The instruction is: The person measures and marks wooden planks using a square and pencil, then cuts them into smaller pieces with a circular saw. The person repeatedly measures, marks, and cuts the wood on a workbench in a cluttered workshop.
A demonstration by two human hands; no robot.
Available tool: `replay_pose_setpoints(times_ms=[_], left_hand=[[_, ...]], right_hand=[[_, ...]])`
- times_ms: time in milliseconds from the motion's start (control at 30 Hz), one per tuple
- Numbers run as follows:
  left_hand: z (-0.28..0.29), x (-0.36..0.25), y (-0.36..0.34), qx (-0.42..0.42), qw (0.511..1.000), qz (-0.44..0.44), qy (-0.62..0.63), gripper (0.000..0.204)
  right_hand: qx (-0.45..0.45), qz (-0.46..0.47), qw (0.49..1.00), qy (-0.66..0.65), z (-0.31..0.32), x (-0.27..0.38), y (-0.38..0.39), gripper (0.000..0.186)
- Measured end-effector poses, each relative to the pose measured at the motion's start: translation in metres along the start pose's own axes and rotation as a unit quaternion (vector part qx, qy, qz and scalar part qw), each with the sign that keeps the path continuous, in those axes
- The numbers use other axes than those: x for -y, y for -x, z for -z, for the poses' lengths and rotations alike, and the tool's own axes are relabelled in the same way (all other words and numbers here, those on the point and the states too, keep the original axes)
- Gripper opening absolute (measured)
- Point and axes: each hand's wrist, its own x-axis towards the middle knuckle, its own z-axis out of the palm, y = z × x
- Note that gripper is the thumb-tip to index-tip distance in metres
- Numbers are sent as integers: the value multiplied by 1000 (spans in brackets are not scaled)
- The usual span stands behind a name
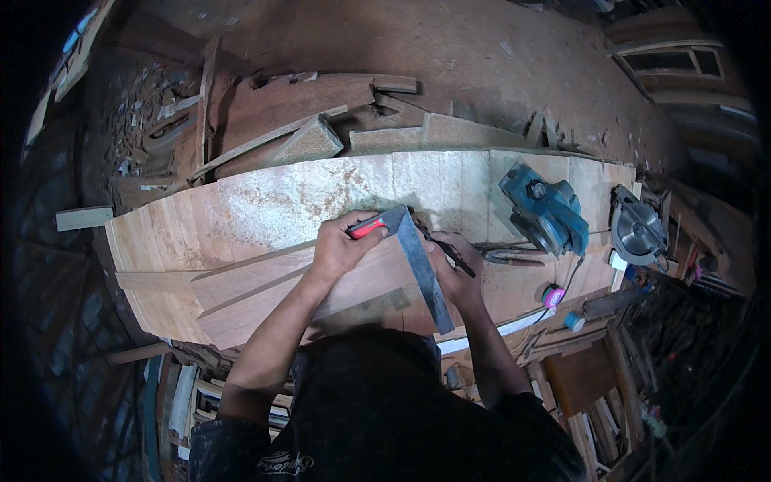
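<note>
In the middle of the frame the left hand (pixel 341 243) is closed on the red-and-dark grip (pixel 369 227) of an angled metal tool (pixel 423 273), its thumb laid along the near side and its remaining fingers wrapped over the far side, partly out of sight. The left forearm (pixel 269 345) rises from the lower left and slants up to the right, the wrist nearly in line with it. The tool's flat grey blade runs down from its bend, just right of that hand, to the lower centre of the frame. Right of the blade, the right hand (pixel 456 263) is curled with its fingers clamped on a slim dark tool (pixel 451 251), which slants down to the right; some fingertips are hidden behind the blade. The right forearm (pixel 486 341) comes up from the lower right, leaning leftward. Both hands are above the wooden worktop (pixel 305 193), near each other at centre, with narrow boards (pixel 257 293) lying left of them and a teal power planer (pixel 542 209) at right of centre
</note>
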Motion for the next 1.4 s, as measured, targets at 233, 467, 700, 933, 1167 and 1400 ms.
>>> replay_pose_setpoints(times_ms=[233, 467, 700, 933, 1167, 1400], left_hand=[[-2, 0, 1, -27, 998, -36, -48, 38], [-4, 5, 3, -38, 995, -55, -72, 38], [-4, 12, 2, -31, 996, -56, -58, 36], [-4, 11, 0, -30, 997, -53, -53, 34], [-22, -63, 71, -167, 983, -70, -18, 30], [-18, -45, 170, 90, 948, -258, -161, 38]], right_hand=[[33, 14, 999, 4, 16, 6, 17, 17], [77, -4, 997, 12, 51, -11, 66, 15], [126, -15, 974, 189, 36, 23, 3, 23], [62, 112, 989, 67, -5, 34, -63, 31], [107, -29, 989, -102, 20, 34, 48, 29], [56, -118, 941, -311, 13, 69, 141, 21]])
